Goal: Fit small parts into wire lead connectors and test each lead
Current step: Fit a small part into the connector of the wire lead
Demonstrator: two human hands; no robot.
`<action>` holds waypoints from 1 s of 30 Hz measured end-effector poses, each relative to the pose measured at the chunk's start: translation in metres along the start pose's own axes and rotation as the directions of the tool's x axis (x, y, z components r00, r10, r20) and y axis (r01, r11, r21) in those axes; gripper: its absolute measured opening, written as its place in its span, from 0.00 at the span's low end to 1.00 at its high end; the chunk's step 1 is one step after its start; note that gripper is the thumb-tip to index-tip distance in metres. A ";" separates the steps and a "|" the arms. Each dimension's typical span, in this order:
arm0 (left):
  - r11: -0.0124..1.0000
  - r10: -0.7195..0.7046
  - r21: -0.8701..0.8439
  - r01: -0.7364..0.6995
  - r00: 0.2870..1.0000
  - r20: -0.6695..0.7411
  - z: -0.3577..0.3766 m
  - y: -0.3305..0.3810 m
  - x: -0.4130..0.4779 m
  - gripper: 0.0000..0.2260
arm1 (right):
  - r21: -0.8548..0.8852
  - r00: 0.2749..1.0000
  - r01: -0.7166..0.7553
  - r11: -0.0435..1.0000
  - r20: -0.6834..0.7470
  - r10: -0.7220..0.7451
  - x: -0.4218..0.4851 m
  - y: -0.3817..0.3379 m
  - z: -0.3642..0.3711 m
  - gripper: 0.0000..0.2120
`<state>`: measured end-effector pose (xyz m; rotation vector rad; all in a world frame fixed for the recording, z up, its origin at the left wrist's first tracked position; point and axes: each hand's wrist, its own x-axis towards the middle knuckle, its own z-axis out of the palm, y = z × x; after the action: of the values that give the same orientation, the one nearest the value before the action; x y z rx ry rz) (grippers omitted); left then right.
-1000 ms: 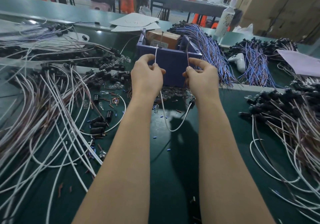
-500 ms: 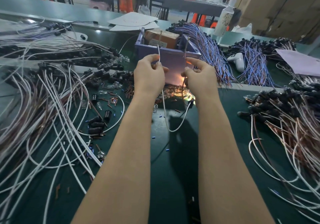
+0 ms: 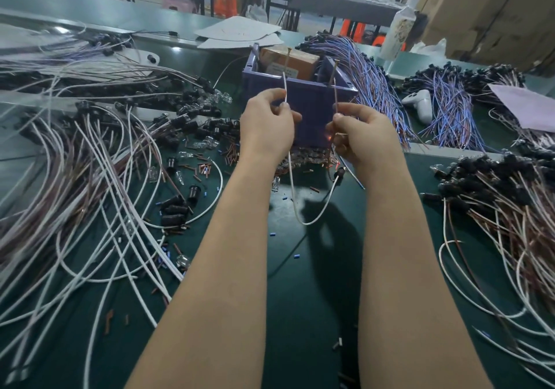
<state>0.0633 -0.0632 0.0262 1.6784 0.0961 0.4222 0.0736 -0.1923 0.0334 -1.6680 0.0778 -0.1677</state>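
While the left hand (image 3: 267, 127) pinches a white wire (image 3: 306, 223) between thumb and fingers, the right hand (image 3: 365, 139) pinches a thin brown wire (image 3: 335, 100) the same way. Both wire ends point up in front of the purple box (image 3: 312, 109), close to two upright metal pins (image 3: 288, 59); whether they touch the pins cannot be told. Below the hands the white wire hangs in a loop over the green counter (image 3: 300, 283) and runs up to a black connector (image 3: 338, 175) under the right hand. Heaps of leads (image 3: 75, 178) lie on both sides.
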 end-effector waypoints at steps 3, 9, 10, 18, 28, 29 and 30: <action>1.000 -0.006 -0.005 0.006 1.000 -0.011 -0.001 0.000 0.000 0.14 | -0.106 0.994 -0.110 0.988 0.006 0.111 0.004 0.006 -0.007 0.12; 0.999 -0.030 -0.036 0.029 0.999 -0.029 -0.003 -0.001 0.002 0.12 | -0.709 0.978 -0.192 0.679 -0.083 0.190 0.009 0.031 -0.014 0.13; 0.999 -0.032 -0.038 0.031 0.999 -0.031 -0.002 -0.001 0.001 0.12 | -0.702 0.981 -0.173 0.691 -0.059 0.186 0.009 0.030 -0.010 0.11; 0.999 -0.034 -0.020 0.033 0.999 -0.021 -0.003 0.001 0.001 0.13 | -0.321 0.901 -0.049 0.946 0.395 0.181 -0.010 0.017 0.016 0.15; 0.999 -0.032 -0.014 0.032 0.999 -0.027 -0.005 0.000 0.000 0.13 | -0.025 0.907 -0.027 0.999 0.420 0.035 -0.018 -0.020 0.001 0.13; 1.000 -0.029 -0.009 0.029 0.999 -0.027 -0.005 0.000 0.000 0.13 | -0.030 0.888 -0.031 0.999 0.458 0.042 -0.021 -0.026 -0.003 0.13; 1.000 -0.030 -0.007 0.029 0.999 -0.026 -0.005 0.001 0.000 0.13 | -0.125 0.862 0.006 0.992 0.503 0.058 -0.023 -0.030 -0.007 0.12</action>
<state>0.0616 -0.0589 0.0272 1.6634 0.1385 0.4221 0.0481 -0.1927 0.0627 -1.7844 -0.2944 0.3080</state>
